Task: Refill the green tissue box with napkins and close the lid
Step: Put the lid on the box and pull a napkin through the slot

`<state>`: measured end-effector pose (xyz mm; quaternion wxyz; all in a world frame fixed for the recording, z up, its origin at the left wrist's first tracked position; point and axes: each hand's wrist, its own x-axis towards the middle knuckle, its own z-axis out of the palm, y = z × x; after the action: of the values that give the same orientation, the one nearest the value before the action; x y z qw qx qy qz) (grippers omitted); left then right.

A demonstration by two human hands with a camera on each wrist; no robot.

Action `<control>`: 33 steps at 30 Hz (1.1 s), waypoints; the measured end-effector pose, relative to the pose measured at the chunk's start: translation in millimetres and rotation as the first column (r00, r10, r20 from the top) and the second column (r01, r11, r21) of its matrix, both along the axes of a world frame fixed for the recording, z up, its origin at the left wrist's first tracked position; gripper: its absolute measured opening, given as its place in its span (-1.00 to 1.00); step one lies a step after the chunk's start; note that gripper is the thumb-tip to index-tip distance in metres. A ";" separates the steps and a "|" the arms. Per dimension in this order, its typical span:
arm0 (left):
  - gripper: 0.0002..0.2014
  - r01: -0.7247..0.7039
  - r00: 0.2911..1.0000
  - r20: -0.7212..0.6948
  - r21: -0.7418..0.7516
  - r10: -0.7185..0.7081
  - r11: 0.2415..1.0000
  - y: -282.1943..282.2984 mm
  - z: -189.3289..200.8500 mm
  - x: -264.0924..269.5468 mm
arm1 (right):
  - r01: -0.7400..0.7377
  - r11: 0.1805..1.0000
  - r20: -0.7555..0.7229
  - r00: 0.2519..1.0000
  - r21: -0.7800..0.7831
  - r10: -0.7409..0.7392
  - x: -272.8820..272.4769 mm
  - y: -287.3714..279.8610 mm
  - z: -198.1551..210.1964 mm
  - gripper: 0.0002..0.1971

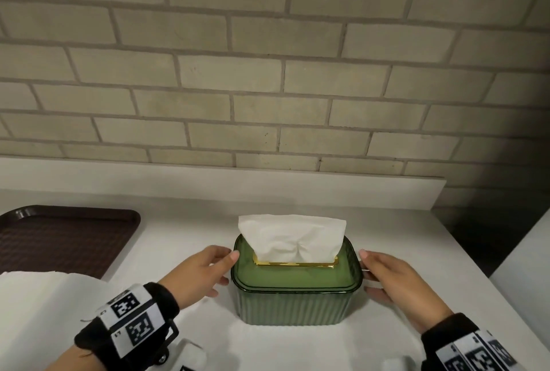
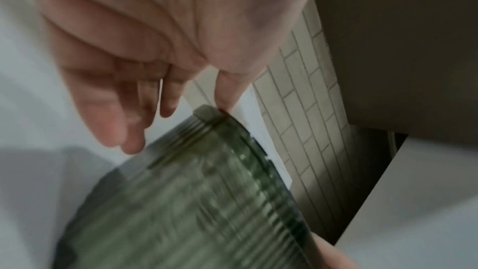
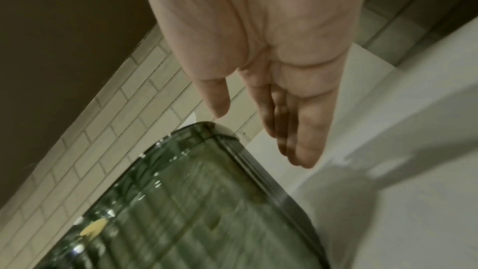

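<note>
The green ribbed tissue box (image 1: 294, 302) stands on the white counter with its lid (image 1: 297, 277) down. A white napkin (image 1: 293, 236) sticks up through the gold-rimmed slot (image 1: 297, 264). My left hand (image 1: 205, 269) is at the box's left end, fingers straight, thumb tip touching the lid's corner. My right hand (image 1: 390, 275) is beside the right end, fingers straight and a little apart from the box. The left wrist view shows the left hand (image 2: 165, 93) with its thumb tip on the box (image 2: 207, 201) corner. The right wrist view shows the right hand (image 3: 274, 109) clear of the box (image 3: 194, 212).
A dark brown tray (image 1: 59, 242) lies at the left of the counter (image 1: 178, 222). A stack of white napkins (image 1: 44, 296) sits at the near left. The brick wall (image 1: 268, 73) and a white ledge (image 1: 268, 186) run behind the box. The counter ends at the right.
</note>
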<state>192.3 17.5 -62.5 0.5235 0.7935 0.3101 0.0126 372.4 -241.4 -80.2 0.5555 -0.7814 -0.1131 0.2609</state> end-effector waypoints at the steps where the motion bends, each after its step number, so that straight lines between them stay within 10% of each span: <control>1: -0.61 0.000 1.000 0.005 -0.070 0.001 0.998 -3.1 -2.7 -0.9 | -0.002 0.999 -0.067 0.998 0.038 0.005 -3.4 1.7 -0.7 -0.63; 6: -0.64 -0.012 1.000 0.016 -0.240 0.016 0.971 -13.3 -4.0 -3.3 | -0.021 0.998 -0.245 0.969 0.054 0.034 -17.0 11.3 3.9 -0.62; 33: -0.57 -0.109 0.994 -0.034 -0.113 0.106 0.988 20.7 9.9 75.2 | -0.052 0.986 -0.053 0.998 -0.158 0.044 36.9 84.4 14.9 -0.56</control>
<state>267.5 38.2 -52.6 0.5626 0.7442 0.3599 0.0121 409.3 -157.1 -65.3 0.4875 -0.8136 -0.0969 0.3017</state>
